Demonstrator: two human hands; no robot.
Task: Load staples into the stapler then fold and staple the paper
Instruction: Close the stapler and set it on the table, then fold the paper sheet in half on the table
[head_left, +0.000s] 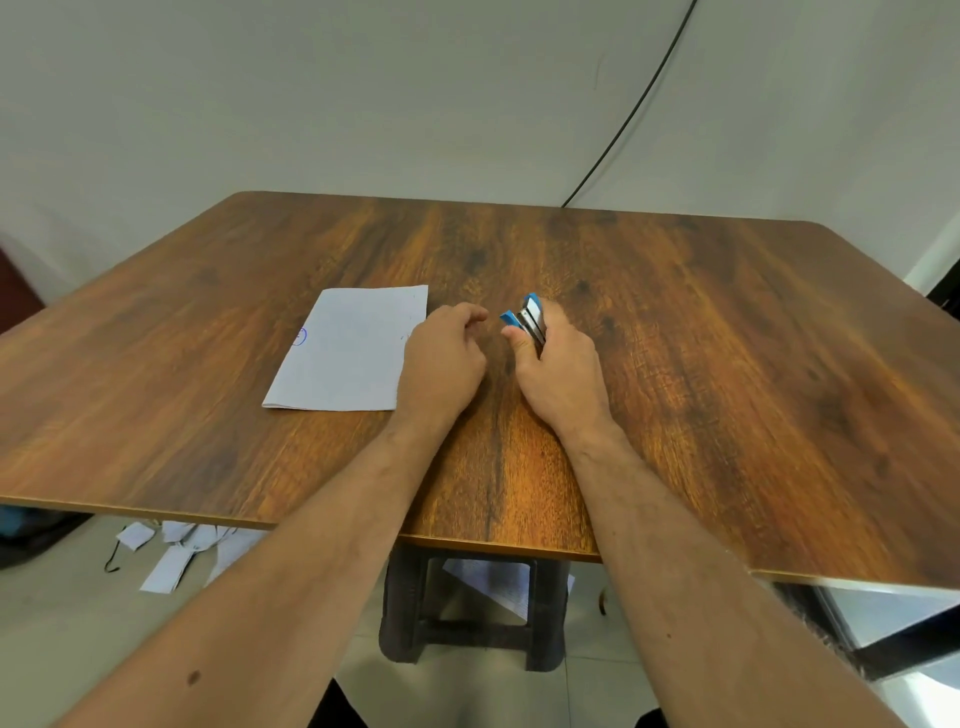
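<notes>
Both forearms bare, no sleeves; left hand (441, 364), right hand (563, 379) ungloved.

There is one camera only, worn on the person's head, so it looks from above the near edge of the wooden table (675, 364) forward and steeply down. Its wide lens bends the tabletop's edges and takes in nearly the whole top, the pale wall (363, 93) behind it, and the floor beneath the near edge, where a dark stool (467, 613) and scraps of paper (176, 551) show. Both forearms reach in from the bottom of the picture, large and close; the left hand (441, 364) and right hand (563, 374) sit near the middle, at arm's length from the lens. With no second view, nothing is shared.
</notes>
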